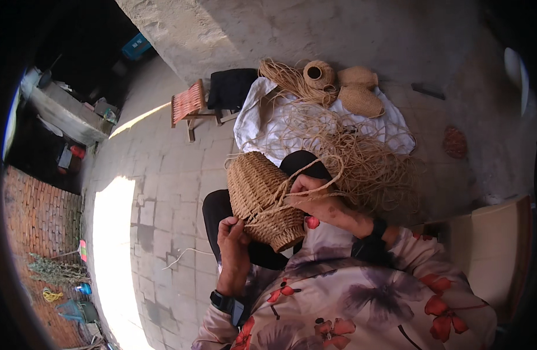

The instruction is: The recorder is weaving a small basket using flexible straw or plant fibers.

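Note:
A tan basket of woven cord lies tilted across my lap, its narrower end toward my body. At its left side, my left hand pinches the weave with thumb and fingers. My right hand is closed on a loose cord at the basket's right side, where strands cross the weave and loop upward. A tangled heap of cord spreads beyond my right hand, partly over a white cloth on the floor.
Several woven pieces rest on the cloth's back part. A wooden folding stool and black padded seat stand back left. A cardboard box is to my right, a red bundle behind it. A brick wall borders the left.

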`<state>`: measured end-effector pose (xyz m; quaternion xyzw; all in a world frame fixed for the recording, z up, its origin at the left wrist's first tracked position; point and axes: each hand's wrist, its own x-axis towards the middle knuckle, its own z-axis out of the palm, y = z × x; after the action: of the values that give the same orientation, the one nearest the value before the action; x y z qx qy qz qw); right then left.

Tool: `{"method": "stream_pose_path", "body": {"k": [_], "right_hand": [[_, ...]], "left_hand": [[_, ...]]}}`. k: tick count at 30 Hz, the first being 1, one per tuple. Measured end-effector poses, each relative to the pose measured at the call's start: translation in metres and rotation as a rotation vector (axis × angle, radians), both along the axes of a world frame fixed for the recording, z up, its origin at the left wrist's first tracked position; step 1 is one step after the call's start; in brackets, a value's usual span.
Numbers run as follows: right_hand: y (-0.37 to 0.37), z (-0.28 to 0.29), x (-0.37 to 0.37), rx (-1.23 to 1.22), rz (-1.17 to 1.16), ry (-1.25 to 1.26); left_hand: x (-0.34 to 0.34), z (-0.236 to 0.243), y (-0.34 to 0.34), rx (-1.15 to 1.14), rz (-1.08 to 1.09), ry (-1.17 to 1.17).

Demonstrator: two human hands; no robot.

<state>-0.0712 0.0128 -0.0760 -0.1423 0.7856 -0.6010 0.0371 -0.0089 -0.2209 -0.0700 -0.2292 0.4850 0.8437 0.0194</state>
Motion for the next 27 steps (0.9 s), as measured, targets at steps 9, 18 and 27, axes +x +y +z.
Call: {"method": "stream_pose_path", "body": {"k": [9,18,27], "right_hand": [[0.001,0.031,0.025,-0.396,-0.092,-0.482],[0.009,0.012,0.029,-0.492,-0.047,-0.522],[0.0,0.01,0.023,-0.008,-0.099,-0.134]], "left_hand": [[0.027,0.032,0.029,-0.179,-0.063,0.181],[0.03,0.044,0.033,-0.144,-0.226,0.213],[0.028,0.047,0.039,-0.171,-0.248,0.221]]}}
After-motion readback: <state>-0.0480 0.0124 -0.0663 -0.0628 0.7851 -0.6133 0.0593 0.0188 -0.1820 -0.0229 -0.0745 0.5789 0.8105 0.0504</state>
